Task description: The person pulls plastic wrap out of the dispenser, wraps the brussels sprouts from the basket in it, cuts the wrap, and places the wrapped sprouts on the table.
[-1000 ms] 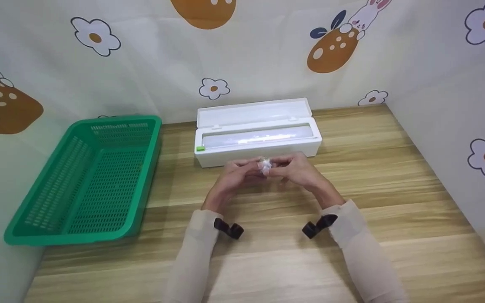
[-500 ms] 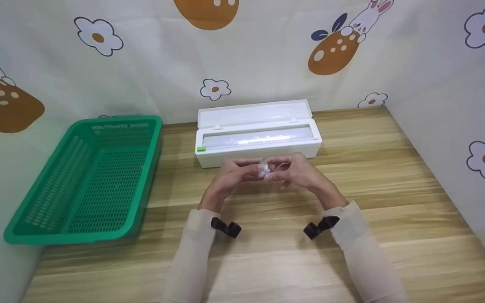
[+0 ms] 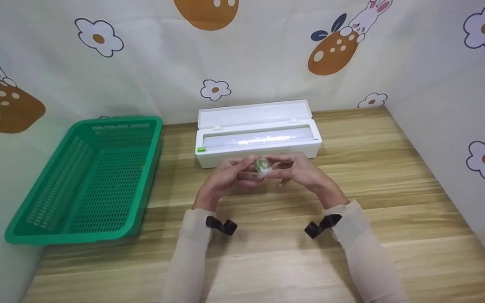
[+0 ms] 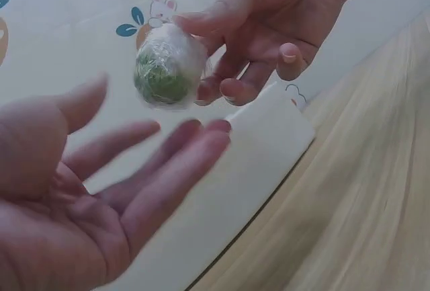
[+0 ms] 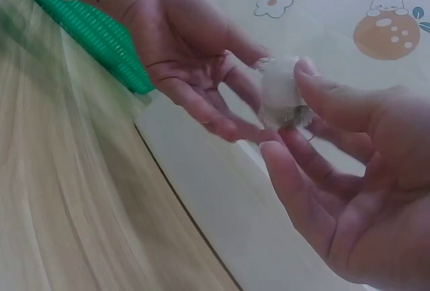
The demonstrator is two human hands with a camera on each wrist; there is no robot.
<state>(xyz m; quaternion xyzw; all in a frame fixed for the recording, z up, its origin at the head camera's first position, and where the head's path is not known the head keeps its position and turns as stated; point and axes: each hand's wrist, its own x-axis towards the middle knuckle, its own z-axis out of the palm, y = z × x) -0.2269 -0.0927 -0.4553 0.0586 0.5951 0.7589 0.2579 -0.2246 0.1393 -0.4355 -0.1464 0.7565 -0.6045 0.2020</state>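
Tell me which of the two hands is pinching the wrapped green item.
The right hand: its thumb and fingers hold the wrapped green item. The left hand is open, with a gap showing between it and the item.

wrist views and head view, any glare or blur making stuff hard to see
Head view: bright streaks of glare on the shiny roll and a pale sheen on the table; left wrist view: the left hand has blurred fingertips, while the wrapped green item reads more clearly; right wrist view: hazy, with a soft shadow on the wood.
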